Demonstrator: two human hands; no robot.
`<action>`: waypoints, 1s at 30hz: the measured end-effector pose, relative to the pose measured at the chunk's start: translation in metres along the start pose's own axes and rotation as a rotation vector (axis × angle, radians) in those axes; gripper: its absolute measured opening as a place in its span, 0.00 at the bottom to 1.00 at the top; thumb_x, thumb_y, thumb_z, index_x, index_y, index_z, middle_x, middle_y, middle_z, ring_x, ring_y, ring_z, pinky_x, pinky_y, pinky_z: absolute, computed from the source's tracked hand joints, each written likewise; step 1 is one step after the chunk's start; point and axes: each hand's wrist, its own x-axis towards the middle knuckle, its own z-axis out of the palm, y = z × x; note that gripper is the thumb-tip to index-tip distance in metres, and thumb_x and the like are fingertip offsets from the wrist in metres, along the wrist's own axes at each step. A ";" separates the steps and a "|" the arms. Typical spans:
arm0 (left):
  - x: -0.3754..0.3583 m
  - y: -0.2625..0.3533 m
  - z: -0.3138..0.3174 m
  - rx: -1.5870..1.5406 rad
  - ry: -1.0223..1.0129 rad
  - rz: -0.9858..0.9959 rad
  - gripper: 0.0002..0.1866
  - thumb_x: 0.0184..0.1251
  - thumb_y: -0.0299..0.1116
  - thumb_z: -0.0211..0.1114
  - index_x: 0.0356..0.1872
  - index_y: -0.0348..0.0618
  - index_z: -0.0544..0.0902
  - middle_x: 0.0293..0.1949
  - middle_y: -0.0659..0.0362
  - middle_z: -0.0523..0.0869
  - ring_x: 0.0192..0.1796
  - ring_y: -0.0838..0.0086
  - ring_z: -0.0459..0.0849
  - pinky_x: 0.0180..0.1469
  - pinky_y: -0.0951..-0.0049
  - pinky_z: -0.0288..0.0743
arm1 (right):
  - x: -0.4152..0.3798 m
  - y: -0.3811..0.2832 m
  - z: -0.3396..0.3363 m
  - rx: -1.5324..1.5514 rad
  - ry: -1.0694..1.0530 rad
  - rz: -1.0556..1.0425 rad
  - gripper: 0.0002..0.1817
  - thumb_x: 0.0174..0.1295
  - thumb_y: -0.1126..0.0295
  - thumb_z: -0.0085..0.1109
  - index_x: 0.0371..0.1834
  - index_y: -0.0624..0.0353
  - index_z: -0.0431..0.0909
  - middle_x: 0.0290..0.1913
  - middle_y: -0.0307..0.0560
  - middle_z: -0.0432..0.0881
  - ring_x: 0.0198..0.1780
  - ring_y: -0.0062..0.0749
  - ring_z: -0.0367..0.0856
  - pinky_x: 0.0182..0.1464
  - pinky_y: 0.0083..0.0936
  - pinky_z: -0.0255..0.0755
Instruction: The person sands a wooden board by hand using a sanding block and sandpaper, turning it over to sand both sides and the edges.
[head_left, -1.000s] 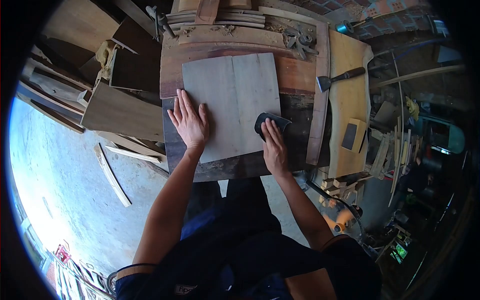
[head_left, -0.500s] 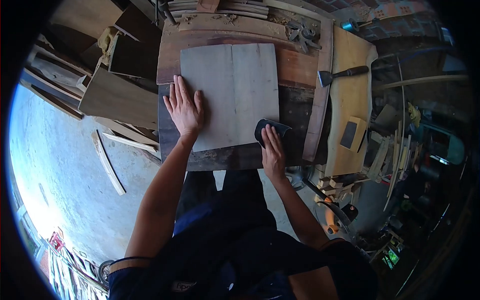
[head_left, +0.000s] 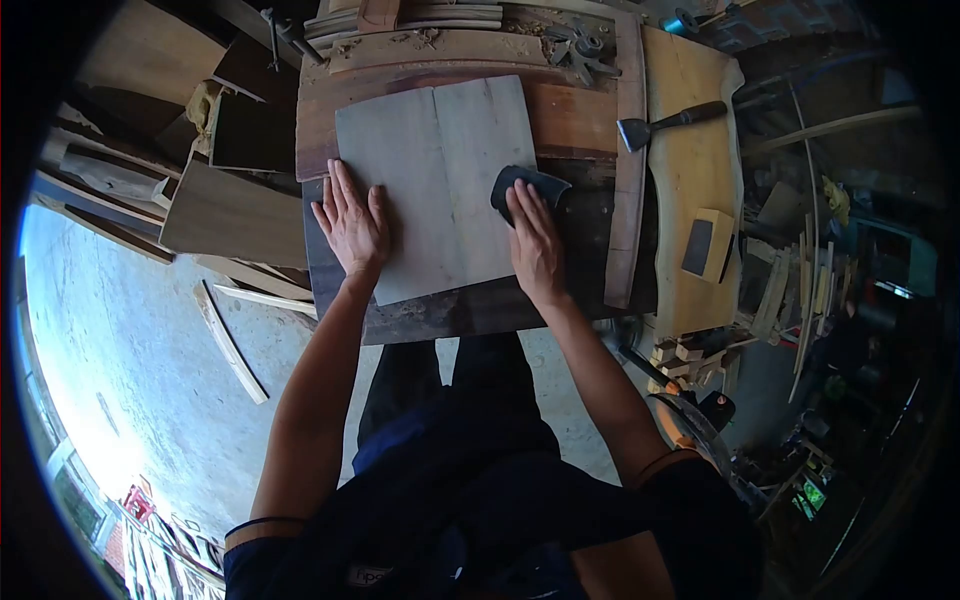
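A pale, nearly square wooden board lies on the dark workbench, with a seam running down its middle. Along its left edge rests my left hand, fingers outstretched and spread. My right hand presses a dark sheet of sandpaper on the board's right edge; the sheet curls up and overhangs the edge. Its fingers lie flat together on top of the sheet.
On the light plank at right lie a wide-bladed scraper and a wooden block with a dark pad. A metal clamp-like tool sits at the back among shavings. Boards lean at left.
My right hand and the sandpaper have moved away from me along the board's right edge. The board appears slightly turned, and the whole view has shifted a little.
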 end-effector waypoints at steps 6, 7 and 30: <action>0.000 0.001 -0.001 -0.001 0.014 0.000 0.38 0.82 0.54 0.45 0.83 0.46 0.49 0.82 0.57 0.57 0.82 0.60 0.55 0.82 0.47 0.37 | -0.037 -0.005 -0.020 0.046 -0.139 0.022 0.36 0.61 0.84 0.62 0.75 0.63 0.68 0.78 0.51 0.67 0.78 0.48 0.65 0.78 0.38 0.63; 0.000 0.001 0.000 0.007 0.018 0.002 0.38 0.82 0.54 0.45 0.83 0.46 0.50 0.82 0.57 0.57 0.82 0.60 0.55 0.82 0.47 0.37 | -0.005 0.003 -0.012 0.027 -0.070 0.019 0.33 0.63 0.82 0.60 0.75 0.64 0.68 0.77 0.53 0.68 0.78 0.49 0.66 0.78 0.37 0.63; 0.000 0.000 0.002 -0.021 0.029 0.023 0.38 0.81 0.54 0.45 0.83 0.46 0.49 0.83 0.58 0.57 0.82 0.59 0.56 0.82 0.47 0.37 | -0.011 -0.009 -0.007 -0.050 0.108 0.292 0.26 0.73 0.77 0.53 0.75 0.64 0.68 0.75 0.58 0.70 0.74 0.52 0.71 0.72 0.37 0.70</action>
